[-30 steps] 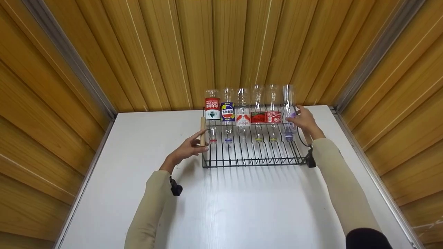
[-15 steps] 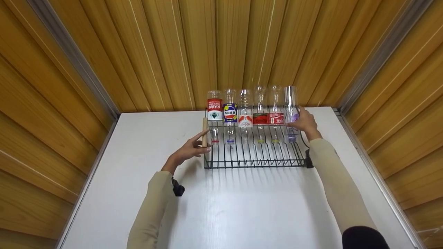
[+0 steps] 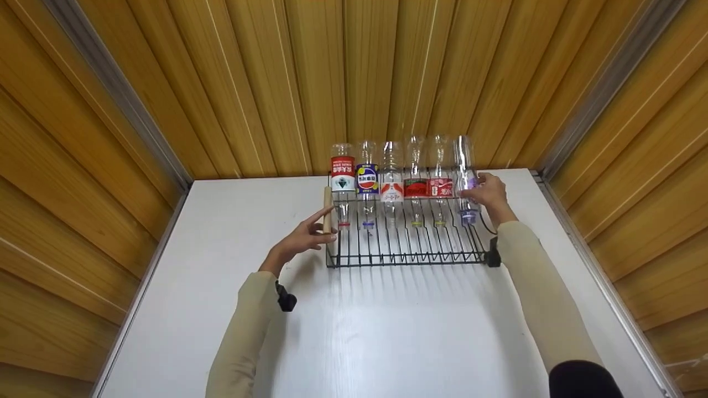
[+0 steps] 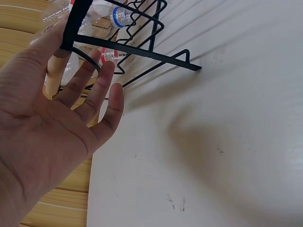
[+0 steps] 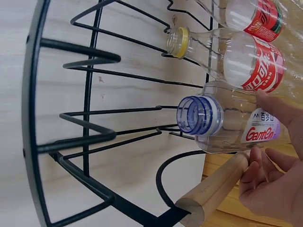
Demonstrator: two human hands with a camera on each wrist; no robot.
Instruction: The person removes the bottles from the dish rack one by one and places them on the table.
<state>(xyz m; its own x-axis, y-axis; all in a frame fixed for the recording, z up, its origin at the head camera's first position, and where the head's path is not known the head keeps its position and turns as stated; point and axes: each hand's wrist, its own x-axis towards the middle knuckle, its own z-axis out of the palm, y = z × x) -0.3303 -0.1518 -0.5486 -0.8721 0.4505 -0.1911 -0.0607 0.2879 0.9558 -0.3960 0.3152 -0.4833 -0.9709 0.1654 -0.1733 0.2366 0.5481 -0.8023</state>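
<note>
A black wire rack with wooden side handles (image 3: pixel 406 243) sits near the far edge of the white bench (image 3: pixel 354 331); six empty plastic bottles stand neck-down in it, likely to drain; the right hand (image 3: pixel 487 193) grips the clear purple-capped end bottle (image 3: pixel 463 177), seemingly seating it; the left hand (image 3: pixel 301 239), fingers relaxed and straight, rests against the rack's left wooden handle (image 3: pixel 327 210), apparently steadying it.

Head view looks down and forward over the whole desk (image 3: pixel 387 331). Both wrist views sit close, each at one end of the wire rack (image 3: pixel 406 243), shared by all three.
</note>
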